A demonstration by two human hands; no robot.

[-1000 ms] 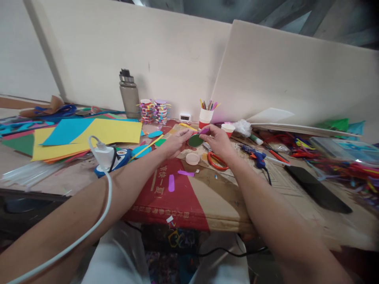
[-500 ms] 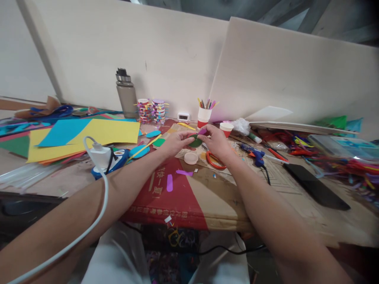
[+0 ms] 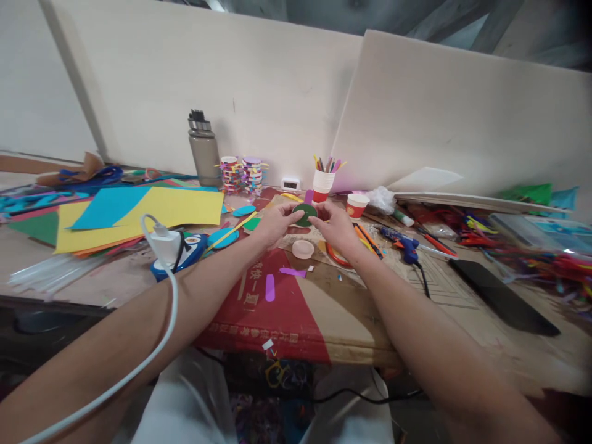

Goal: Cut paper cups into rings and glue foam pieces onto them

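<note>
Between my two hands is a dark green paper disc, with a purple paper strip standing up at its far edge. My left hand pinches the disc's left side, fingers closed. On the opposite side my right hand grips the rim between thumb and fingers. Just below them on the cardboard rests a small pale round lid or cup. Purple paper strips lie nearer to me. Beside my right wrist is an orange-handled tool, partly hidden by the arm.
A white cable runs over my left forearm to a blue power strip. At the back stand a bottle, decorated cup stacks and a pen cup. Rightward lie a blue glue gun and a black phone. Coloured paper covers the left.
The green disc has turned to face me more, and the purple strip now sticks up behind it instead of lying by my right fingers. The view has shifted slightly.
</note>
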